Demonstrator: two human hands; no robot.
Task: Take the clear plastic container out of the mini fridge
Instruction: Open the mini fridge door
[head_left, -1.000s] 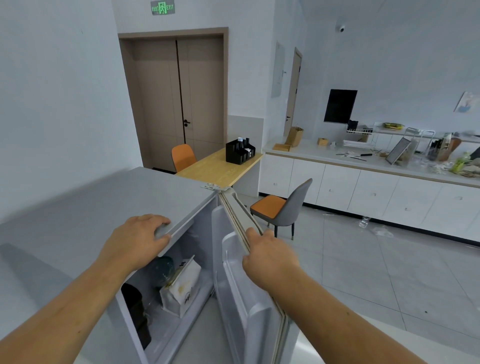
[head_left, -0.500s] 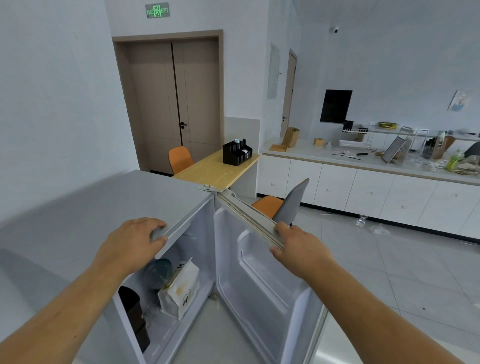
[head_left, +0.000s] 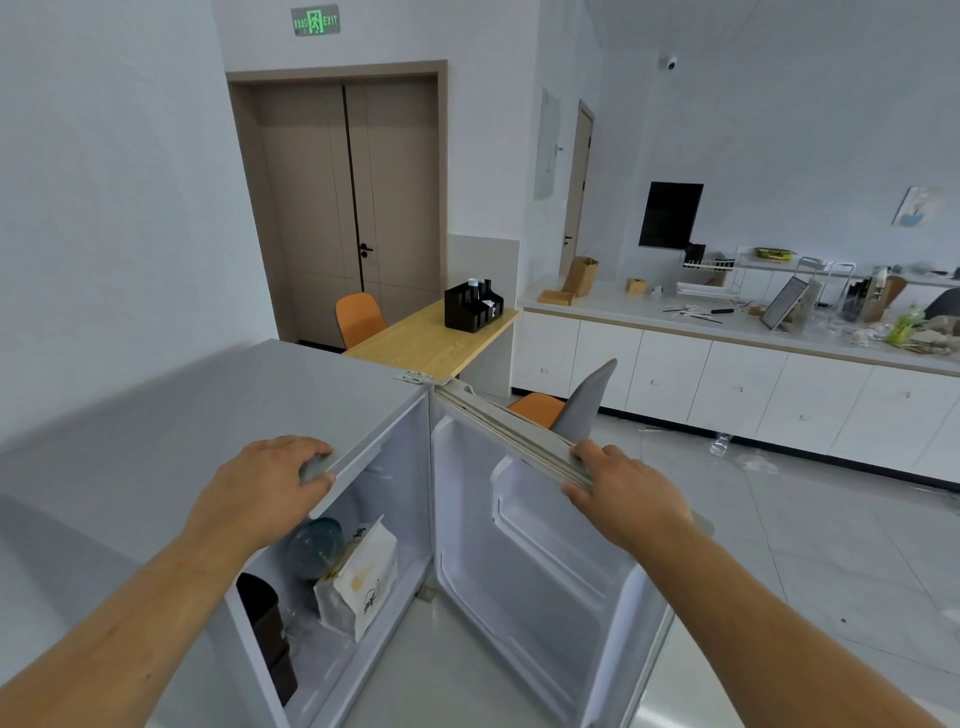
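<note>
The grey mini fridge (head_left: 171, 415) stands right below me with its door (head_left: 524, 561) swung wide to the right. My left hand (head_left: 260, 493) grips the front edge of the fridge top. My right hand (head_left: 623, 493) is closed on the top edge of the door. Inside, a clear roundish plastic container (head_left: 314, 551) sits at the back, partly hidden behind a white paper bag (head_left: 358, 582). A dark container (head_left: 265, 623) stands at the left of the shelf.
A grey and orange chair (head_left: 571, 410) stands just behind the open door. A wooden table (head_left: 436, 338) with a black organiser (head_left: 471, 306) lies beyond the fridge. White counter cabinets (head_left: 727, 384) run along the right wall. Tiled floor stretches to the right.
The fridge door has swung further open to the right with my right hand on its top edge. My left hand has stayed on the fridge top. More of the fridge's inside shows.
</note>
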